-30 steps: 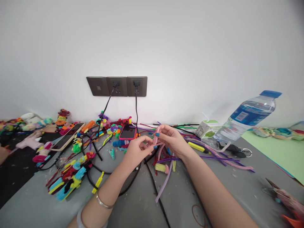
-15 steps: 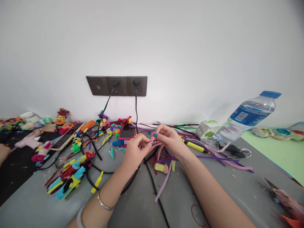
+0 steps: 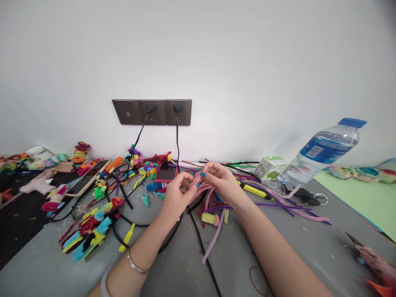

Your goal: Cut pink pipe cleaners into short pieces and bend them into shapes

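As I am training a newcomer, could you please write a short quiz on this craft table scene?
1. True or false: the left hand and the right hand both pinch the pink pipe cleaner.
2. What lies to the right of the right hand: A bottle, B mug, C lamp?
3. How many cables are plugged into the sockets?
Key: 1 true; 2 A; 3 two.

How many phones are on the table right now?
2. The pink phone lies just beyond the left hand; the beige phone lies farther left. Clutter may hide more.
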The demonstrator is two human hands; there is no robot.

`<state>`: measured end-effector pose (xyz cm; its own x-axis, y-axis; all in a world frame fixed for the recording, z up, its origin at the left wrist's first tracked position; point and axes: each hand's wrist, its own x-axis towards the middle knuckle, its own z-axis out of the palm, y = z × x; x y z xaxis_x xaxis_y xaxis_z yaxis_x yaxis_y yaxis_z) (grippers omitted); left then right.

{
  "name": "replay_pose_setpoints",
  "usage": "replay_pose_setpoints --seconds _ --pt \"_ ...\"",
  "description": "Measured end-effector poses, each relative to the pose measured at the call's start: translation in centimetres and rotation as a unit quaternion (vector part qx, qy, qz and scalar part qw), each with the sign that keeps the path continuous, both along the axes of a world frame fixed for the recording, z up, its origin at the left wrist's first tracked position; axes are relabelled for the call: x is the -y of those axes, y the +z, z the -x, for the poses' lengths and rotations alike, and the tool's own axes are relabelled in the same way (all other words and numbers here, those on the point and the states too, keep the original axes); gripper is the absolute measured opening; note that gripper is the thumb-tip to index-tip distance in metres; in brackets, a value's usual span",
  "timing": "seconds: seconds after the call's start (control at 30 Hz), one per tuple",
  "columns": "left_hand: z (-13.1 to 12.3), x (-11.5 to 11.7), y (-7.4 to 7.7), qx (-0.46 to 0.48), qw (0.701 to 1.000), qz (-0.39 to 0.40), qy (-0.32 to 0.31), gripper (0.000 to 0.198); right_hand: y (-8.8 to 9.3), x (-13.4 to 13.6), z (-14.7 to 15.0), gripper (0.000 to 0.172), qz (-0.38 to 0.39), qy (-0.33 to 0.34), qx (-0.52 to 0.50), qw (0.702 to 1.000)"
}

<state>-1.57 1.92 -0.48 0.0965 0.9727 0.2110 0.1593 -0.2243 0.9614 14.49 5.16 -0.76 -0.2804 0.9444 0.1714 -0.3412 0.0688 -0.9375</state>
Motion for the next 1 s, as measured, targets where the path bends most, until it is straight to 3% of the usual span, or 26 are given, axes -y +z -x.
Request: replay_pose_setpoints --seconds 0.37,0.77,0.9,1.0 --pt "0.4 -0.4 -0.9 0.030 0.999 -0.025 0.003 0.012 -0.2 -0.2 0.1 0.025 -0.029 -0.008 0.027 0.999" --pt "-0.1 0.2 0.1 0.030 0.999 -0.001 -0.030 0.010 0.0 0.0 -0.1 0.031 0.007 0.001 0.023 1.000" --pt "-0.2 0.2 0.0 0.032 0.999 0.002 -0.030 0.014 -0.2 -0.1 0.1 0.025 -0.039 -0.007 0.052 0.998" --pt "0.0 -0.1 -0.3 0.033 0.999 -0.002 -0.006 0.017 -0.1 0.1 0.3 0.015 -0.141 -0.095 0.143 0.975"
